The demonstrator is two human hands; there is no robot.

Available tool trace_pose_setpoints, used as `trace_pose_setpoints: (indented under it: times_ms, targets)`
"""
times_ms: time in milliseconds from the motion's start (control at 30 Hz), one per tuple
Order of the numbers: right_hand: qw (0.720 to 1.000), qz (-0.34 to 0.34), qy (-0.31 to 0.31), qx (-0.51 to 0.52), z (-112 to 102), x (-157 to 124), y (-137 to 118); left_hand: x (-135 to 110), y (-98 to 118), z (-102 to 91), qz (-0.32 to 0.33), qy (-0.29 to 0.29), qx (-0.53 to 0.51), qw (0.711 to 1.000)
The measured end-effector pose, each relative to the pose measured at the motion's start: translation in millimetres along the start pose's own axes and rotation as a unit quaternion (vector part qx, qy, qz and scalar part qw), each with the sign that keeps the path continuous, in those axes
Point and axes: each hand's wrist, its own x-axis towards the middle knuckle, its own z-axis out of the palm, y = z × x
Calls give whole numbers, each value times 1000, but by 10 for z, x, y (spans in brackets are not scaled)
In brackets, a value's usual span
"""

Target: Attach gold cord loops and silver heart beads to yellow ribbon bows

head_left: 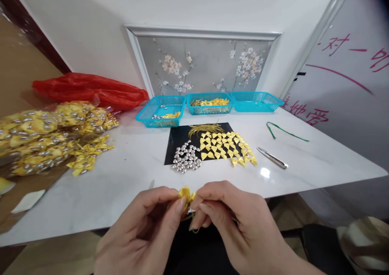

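Close to my body, at the table's front edge, my left hand (152, 222) pinches a yellow ribbon bow (184, 193) between thumb and forefinger. My right hand (231, 214) is closed at the bow's right side, with a thin gold cord (196, 229) looping out below its fingers. The fingertips hide how bow and cord meet. Beyond the hands, a black mat (176, 135) bears a pile of silver beads (186, 157), rows of yellow bows (217, 145) and a bundle of gold cords (205, 129); some beads and bows spill over its front edge.
Blue baskets (209, 109) line the wall. Thread snips (273, 158) and a green tie (285, 131) lie right. Bagged yellow bow-and-bead pieces (33, 141) are heaped left, beside loose strung ones (88, 155) and a red plastic bag (88, 89). A whiteboard (343, 76) stands right.
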Motion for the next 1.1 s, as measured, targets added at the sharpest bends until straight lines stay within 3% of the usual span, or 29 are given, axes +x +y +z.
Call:
trace_pose_setpoints:
  times_ms: [100,367,533,767,1100]
  targets:
    - [999,-24,12,-20,-27,45,-13,5,3,6,17,10,-17,1000]
    - [993,-79,42,-78,4,39,10,34,-153,-70,-12,-9,-53,998]
    - [990,-88,40,-100,61,-25,19,57,-213,-56,-75,3,-109,991]
    - [983,-81,49,-155,107,2,25,116,-110,34,-165,35,-191,967]
    - [977,-84,54,-190,117,23,47,147,-83,70,-202,28,-232,951]
